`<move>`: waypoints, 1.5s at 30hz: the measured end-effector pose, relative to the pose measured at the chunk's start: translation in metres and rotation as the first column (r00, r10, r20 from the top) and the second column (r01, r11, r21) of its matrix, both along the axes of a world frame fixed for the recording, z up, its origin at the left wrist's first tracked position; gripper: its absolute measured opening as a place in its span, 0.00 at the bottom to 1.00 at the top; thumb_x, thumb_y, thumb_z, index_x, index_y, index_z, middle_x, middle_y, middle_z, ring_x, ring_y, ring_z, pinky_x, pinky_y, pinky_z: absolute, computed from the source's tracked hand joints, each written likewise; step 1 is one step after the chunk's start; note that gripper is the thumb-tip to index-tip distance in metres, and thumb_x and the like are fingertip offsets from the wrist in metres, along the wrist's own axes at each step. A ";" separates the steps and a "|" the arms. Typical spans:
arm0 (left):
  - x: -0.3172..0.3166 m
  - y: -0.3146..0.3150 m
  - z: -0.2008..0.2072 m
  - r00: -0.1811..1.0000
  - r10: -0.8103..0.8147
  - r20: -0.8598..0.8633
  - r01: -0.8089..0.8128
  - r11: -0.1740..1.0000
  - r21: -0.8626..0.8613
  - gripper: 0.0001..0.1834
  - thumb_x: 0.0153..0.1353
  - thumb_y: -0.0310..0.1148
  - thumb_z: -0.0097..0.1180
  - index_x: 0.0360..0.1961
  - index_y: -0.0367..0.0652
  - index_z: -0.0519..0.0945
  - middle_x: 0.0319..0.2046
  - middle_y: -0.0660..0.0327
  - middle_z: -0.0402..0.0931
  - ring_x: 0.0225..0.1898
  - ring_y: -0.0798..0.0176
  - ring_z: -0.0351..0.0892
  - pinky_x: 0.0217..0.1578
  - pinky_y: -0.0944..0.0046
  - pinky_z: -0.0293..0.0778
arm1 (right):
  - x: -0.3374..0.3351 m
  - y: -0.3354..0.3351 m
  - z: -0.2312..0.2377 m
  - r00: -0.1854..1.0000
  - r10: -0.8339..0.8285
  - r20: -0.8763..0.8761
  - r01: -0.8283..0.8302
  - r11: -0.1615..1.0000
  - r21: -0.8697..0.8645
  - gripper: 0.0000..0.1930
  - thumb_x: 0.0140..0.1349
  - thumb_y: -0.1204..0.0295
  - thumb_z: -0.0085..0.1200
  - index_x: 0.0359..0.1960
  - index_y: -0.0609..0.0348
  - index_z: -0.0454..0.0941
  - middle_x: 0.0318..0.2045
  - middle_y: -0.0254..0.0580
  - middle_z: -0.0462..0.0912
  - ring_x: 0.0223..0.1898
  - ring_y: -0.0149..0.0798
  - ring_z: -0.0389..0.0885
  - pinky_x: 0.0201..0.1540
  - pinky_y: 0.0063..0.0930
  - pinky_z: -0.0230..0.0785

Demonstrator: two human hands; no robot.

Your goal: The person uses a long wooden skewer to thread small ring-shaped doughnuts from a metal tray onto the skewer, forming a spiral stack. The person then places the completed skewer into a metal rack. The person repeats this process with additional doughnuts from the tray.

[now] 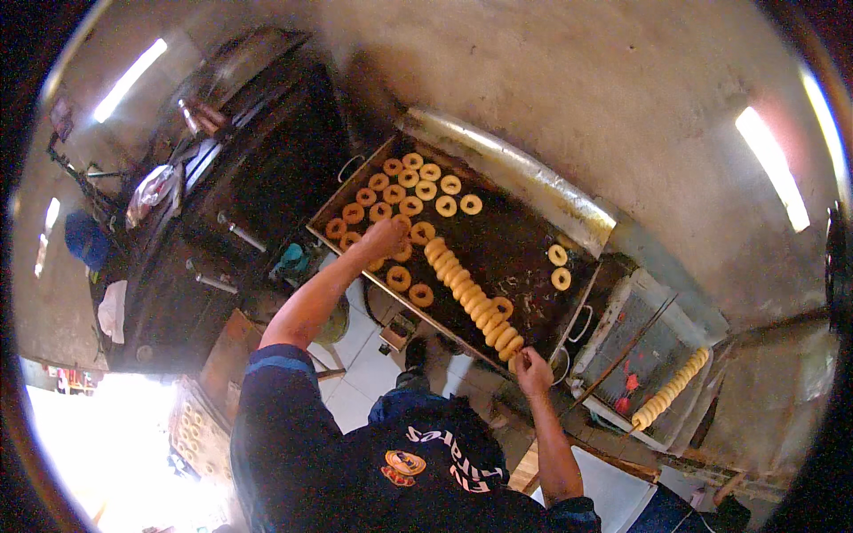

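Note:
A long row of pale dough rings (466,289), packed face to face as if threaded on a stick, lies slantwise over a dark rectangular tray (515,240). At its near right end my right hand (533,373) is closed, and the stick itself is hidden there. My left hand (388,238) reaches over the tray's left part, fingers curled down among loose rings. What it pinches, if anything, is hidden beneath it. Flat rings (410,206) cover the left side of the tray. One ring (502,307) leans out against the row's side.
Two rings (559,267) lie near the tray's right end. Beyond that, a metal tray (613,342) holds a thin rod, a red brush-like thing (632,382) and another packed row of rings (671,391). A dark oven-like structure (267,160) stands left; a wall rises behind.

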State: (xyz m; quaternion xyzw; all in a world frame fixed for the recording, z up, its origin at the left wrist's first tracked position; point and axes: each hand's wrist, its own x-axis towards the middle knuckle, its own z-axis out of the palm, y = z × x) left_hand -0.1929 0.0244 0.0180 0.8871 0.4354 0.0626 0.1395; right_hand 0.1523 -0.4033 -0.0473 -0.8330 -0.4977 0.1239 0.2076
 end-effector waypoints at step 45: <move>0.172 -0.025 0.234 0.514 0.287 0.808 -0.515 0.857 0.023 0.15 0.68 0.31 0.49 0.44 0.35 0.85 0.45 0.46 0.84 0.45 0.40 0.83 0.49 0.43 0.78 | -0.034 0.145 0.005 0.887 0.037 -0.461 0.186 0.884 0.428 0.21 0.77 0.55 0.54 0.51 0.64 0.82 0.42 0.50 0.86 0.42 0.47 0.83 0.47 0.43 0.74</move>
